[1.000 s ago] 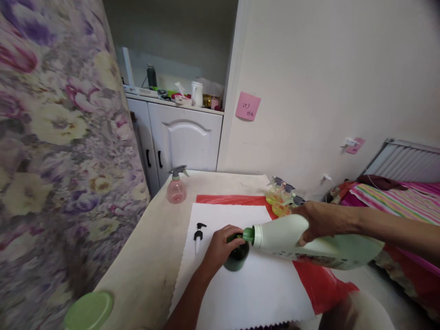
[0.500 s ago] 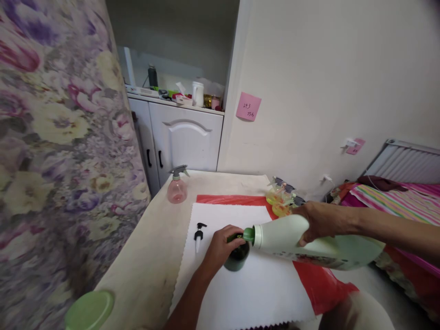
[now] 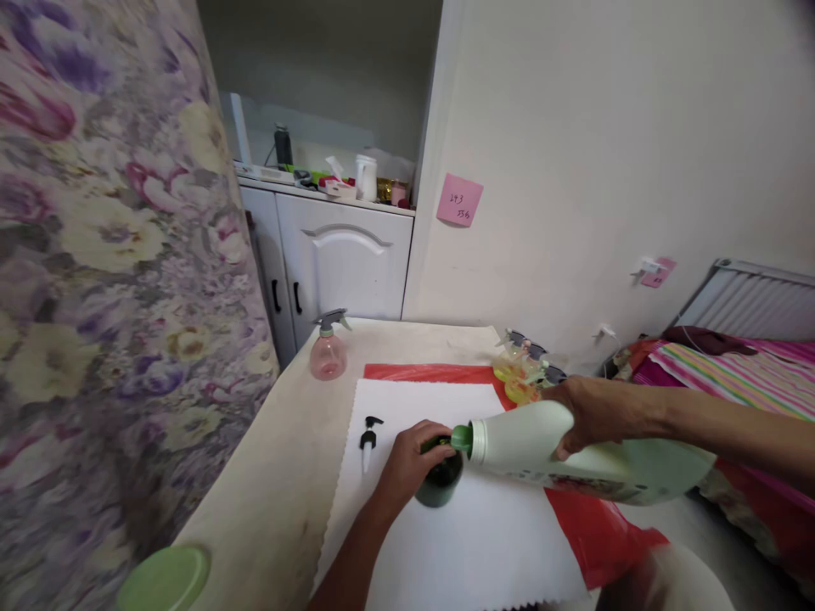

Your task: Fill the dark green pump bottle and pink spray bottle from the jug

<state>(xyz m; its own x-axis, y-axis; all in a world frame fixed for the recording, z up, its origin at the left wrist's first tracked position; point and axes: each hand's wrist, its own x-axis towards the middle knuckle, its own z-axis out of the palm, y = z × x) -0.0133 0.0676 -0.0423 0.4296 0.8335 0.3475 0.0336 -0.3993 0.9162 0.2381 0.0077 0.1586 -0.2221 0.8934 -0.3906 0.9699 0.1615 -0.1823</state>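
My right hand (image 3: 589, 412) grips a large pale-green bottle (image 3: 573, 454) that lies almost level, its green spout (image 3: 461, 438) at the mouth of a small dark green bottle (image 3: 441, 481). My left hand (image 3: 407, 462) is wrapped round that small bottle, which stands on a white sheet (image 3: 446, 526). A black pump head (image 3: 368, 434) lies on the sheet just left of my left hand.
A pink spray bottle (image 3: 328, 350) stands at the table's far left. Yellow spray bottles (image 3: 522, 369) sit by the wall. A red plastic sheet (image 3: 592, 530) lies under the white one. A green lid (image 3: 165, 579) rests near the front left edge. A floral curtain (image 3: 95, 255) hangs at left.
Both hands and bottles hold the same pose. Only the view has shifted slightly.
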